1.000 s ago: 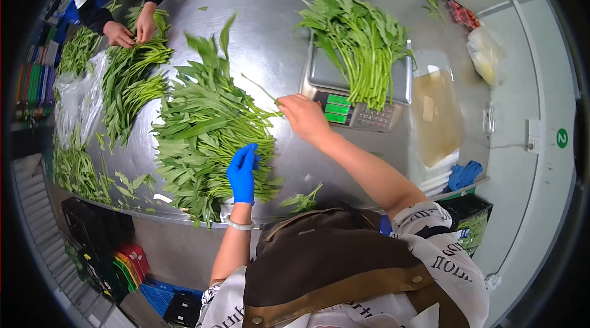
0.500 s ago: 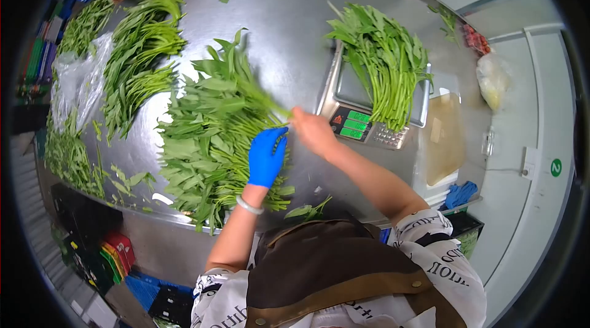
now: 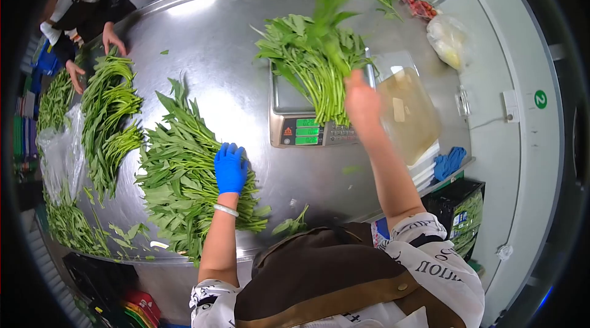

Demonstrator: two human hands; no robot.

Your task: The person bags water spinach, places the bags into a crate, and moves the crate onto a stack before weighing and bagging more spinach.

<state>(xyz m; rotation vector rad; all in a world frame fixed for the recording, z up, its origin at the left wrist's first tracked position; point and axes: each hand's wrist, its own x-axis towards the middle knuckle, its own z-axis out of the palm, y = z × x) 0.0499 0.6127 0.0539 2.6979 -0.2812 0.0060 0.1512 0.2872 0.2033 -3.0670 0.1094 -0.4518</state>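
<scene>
Our blurred right hand [image 3: 363, 102] grasps a leafy bunch [image 3: 330, 28] at the scale [image 3: 286, 136], where other greens [image 3: 307, 76] lie. Our gloved left hand [image 3: 231, 169] rests on the large leafy pile [image 3: 175, 189]; whether it grips anything, we cannot tell.

The left forearm [image 3: 219, 245] points forward, ending in the blue-gloved left hand [image 3: 231, 170], its back upward and fingers [image 3: 230, 151] lightly bent. The right forearm [image 3: 391, 171] stretches farther forward, slanting inward; the right hand [image 3: 362, 100], motion-blurred, is closed.
</scene>
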